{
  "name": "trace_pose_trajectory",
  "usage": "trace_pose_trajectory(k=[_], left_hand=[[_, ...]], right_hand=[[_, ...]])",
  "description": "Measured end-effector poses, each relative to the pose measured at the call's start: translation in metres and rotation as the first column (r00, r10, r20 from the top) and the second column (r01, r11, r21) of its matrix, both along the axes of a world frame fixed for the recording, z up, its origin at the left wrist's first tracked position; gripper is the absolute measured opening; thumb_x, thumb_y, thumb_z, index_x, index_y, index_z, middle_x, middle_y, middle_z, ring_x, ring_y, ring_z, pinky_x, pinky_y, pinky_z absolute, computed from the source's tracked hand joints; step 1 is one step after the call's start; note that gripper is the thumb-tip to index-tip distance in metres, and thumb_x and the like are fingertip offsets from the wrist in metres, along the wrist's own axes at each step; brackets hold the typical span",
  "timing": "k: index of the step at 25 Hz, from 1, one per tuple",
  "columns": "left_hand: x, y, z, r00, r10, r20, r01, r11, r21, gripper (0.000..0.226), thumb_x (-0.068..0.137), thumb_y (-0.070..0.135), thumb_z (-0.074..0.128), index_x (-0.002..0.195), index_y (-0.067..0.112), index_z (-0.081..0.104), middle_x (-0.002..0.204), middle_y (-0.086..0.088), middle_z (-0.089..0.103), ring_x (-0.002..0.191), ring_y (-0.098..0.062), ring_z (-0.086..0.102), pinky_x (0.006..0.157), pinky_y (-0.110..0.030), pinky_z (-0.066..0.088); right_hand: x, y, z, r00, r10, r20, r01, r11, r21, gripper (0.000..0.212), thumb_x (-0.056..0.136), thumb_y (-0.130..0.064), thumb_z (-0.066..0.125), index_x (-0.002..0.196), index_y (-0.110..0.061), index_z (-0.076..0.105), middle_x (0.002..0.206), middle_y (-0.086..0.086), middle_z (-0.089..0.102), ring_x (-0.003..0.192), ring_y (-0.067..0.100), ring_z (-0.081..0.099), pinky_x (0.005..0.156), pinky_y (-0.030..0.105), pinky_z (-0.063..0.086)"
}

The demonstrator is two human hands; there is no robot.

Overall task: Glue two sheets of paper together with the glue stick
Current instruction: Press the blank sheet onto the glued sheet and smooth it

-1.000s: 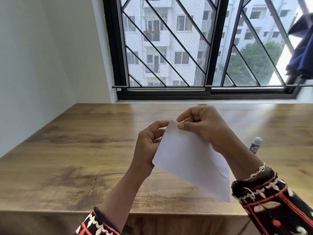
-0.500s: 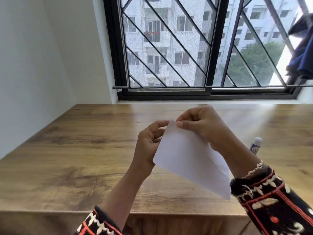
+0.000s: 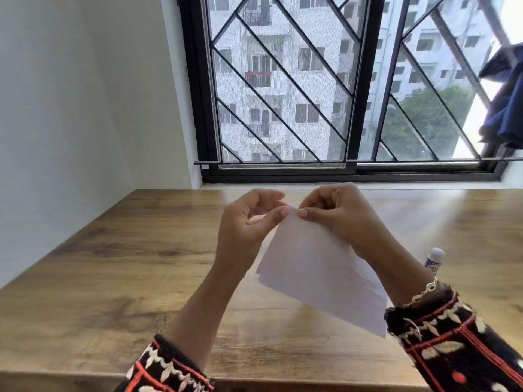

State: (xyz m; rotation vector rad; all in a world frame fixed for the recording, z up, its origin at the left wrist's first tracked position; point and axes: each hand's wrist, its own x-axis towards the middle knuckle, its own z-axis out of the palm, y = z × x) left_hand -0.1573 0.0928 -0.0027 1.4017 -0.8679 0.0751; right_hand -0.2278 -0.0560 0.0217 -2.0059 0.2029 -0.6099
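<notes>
White paper sheets (image 3: 317, 267) hang in the air above the wooden desk (image 3: 113, 273), held by their top corner. Two layers show at the lower edges, slightly offset. My right hand (image 3: 336, 216) pinches that top corner between thumb and fingers. My left hand (image 3: 249, 222) meets it from the left, its thumb tip touching the same corner and its fingers curled behind. A glue stick (image 3: 434, 261) with a white cap stands on the desk to the right, partly hidden by my right forearm.
A barred window (image 3: 339, 94) runs along the desk's far edge above a white sill. A white wall (image 3: 56, 108) closes the left side. Dark blue cloth (image 3: 506, 103) hangs at the upper right. The desk's front edge lies just below my sleeves.
Both hands have risen slightly with the paper. My left fingers have come off the sheet's left edge and moved up to the top corner beside my right thumb.
</notes>
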Motion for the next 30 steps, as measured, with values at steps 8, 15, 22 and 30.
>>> trace_pose_trajectory(k=[8,15,22,30], left_hand=[[-0.006,-0.013,0.008,0.976,0.162,0.147,-0.171,0.984,0.055,0.027,0.075,0.007,0.072,0.069,0.033,0.066,0.066,0.015,0.067,0.064,0.004,0.061,0.065,-0.012,0.049],[-0.007,-0.013,0.008,0.977,0.194,0.090,-0.194,0.981,-0.014,0.028,0.074,0.001,0.070,0.069,0.029,0.070,0.062,0.017,0.069,0.064,-0.001,0.064,0.066,-0.017,0.052],[0.002,-0.008,0.011,0.982,0.188,-0.001,-0.187,0.975,-0.117,0.031,0.074,-0.008,0.066,0.069,0.023,0.070,0.058,0.019,0.069,0.061,0.003,0.062,0.064,-0.010,0.050],[0.016,0.005,0.013,0.975,0.221,-0.028,-0.223,0.958,-0.183,0.032,0.075,-0.007,0.065,0.069,0.024,0.069,0.059,0.017,0.069,0.061,0.002,0.060,0.065,-0.012,0.050]], right_hand=[[0.000,0.007,0.004,0.998,0.000,0.062,0.006,0.996,-0.093,0.010,0.067,-0.017,0.077,0.065,-0.012,0.068,0.066,0.027,0.060,0.060,0.020,0.044,0.060,0.034,0.032],[0.000,0.008,0.004,0.995,0.005,0.103,0.004,0.996,-0.091,0.009,0.068,-0.015,0.076,0.065,-0.015,0.067,0.066,0.023,0.063,0.060,0.017,0.045,0.060,0.033,0.034],[-0.009,0.002,0.002,0.995,-0.001,0.104,0.006,0.999,-0.048,0.017,0.066,-0.008,0.077,0.069,-0.017,0.063,0.057,-0.004,0.057,0.051,0.007,0.045,0.054,0.021,0.036],[-0.024,-0.021,-0.003,0.998,-0.046,0.047,0.046,0.999,-0.002,0.021,0.066,0.001,0.075,0.061,-0.015,0.062,0.056,0.003,0.041,0.056,0.015,0.038,0.048,0.020,0.032]])
